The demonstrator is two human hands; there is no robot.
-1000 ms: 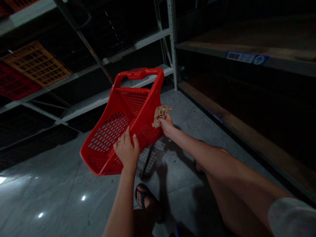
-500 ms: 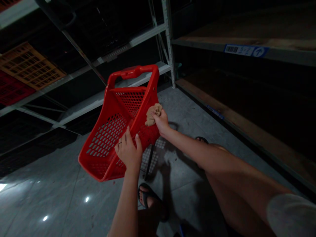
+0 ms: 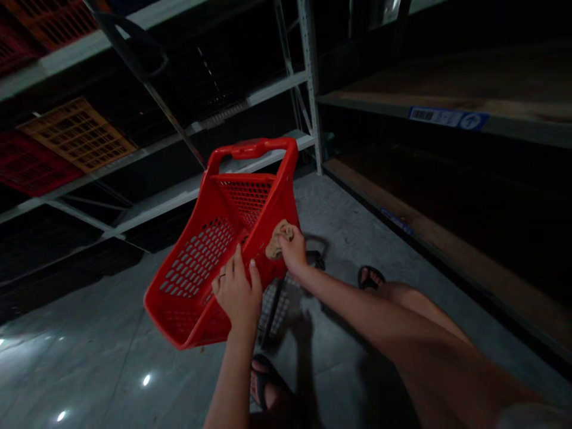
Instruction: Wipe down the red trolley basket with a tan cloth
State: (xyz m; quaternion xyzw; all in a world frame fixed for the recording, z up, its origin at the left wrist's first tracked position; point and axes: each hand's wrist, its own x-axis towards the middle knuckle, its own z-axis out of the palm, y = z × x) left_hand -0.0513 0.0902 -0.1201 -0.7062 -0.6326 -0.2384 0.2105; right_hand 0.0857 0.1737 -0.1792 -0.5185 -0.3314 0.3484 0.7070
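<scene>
A red plastic shopping cart with perforated sides and a looped handle stands tilted in view before me. My left hand grips its near top rim, fingers over the inside and thumb on the outer face. A ring shows on one finger. In my right hand is a crumpled tan cloth, pressed against the cart's outer side panel below the handle. The fingers under the cloth are partly hidden. Inside, the visible part of the basket holds nothing.
Metal shelving stands behind the cart, with a yellow crate and a red crate at left. A wooden shelf with a blue label runs along the right. My sandalled feet are on the grey floor.
My right hand has slid the cloth slightly lower along the cart's side panel. My left hand stays on the rim. The whole view has shifted, so the scene sits lower in the picture.
</scene>
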